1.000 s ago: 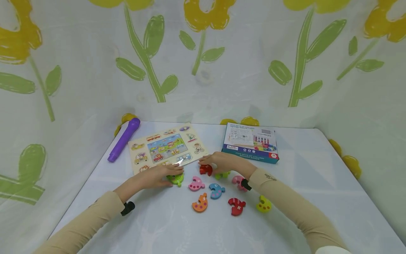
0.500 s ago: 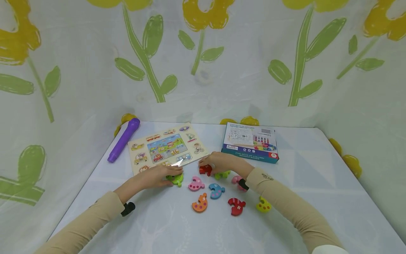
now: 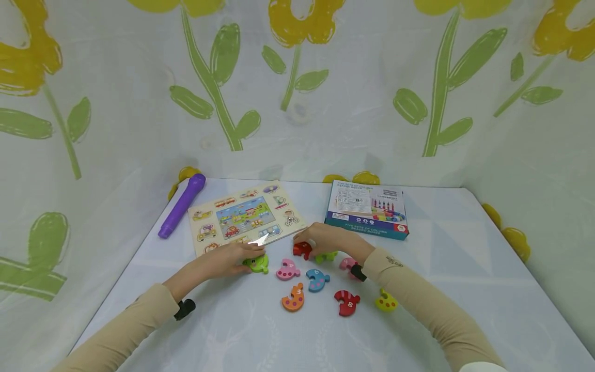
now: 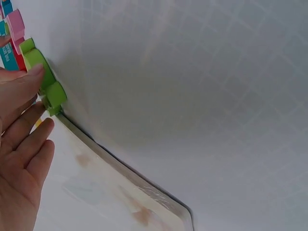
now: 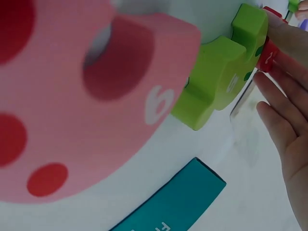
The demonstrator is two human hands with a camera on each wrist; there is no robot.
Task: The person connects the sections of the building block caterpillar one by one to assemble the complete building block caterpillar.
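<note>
The left hand pinches a green piece at the near edge of a picture board, thumb against its side, while the right hand, apart from the left, grips a red piece between thumb and fingers over the counter. From here I cannot tell whether either piece is lifted.

The pieces look like painted wood: thick, stiff and probably light enough for a fingertip hold, with little to break. Their smooth coats could let them skid under a flat push, so the thick side walls seem the surer grip, thumb on one side and fingers opposite, clear of the curved notch. The small knob may offer another hold, though pulling there would likely swing the body round.

Just beside the right hand lies a second green piece, with a numbered pink piece near the wrist. Nearer the person sit a spotted pink piece, a blue piece, an orange piece, a striped red piece and a yellow piece. Farther out, a beaded-boxes carton rests beyond the right hand; a purple microphone-shaped toy lies left of the board.
</note>
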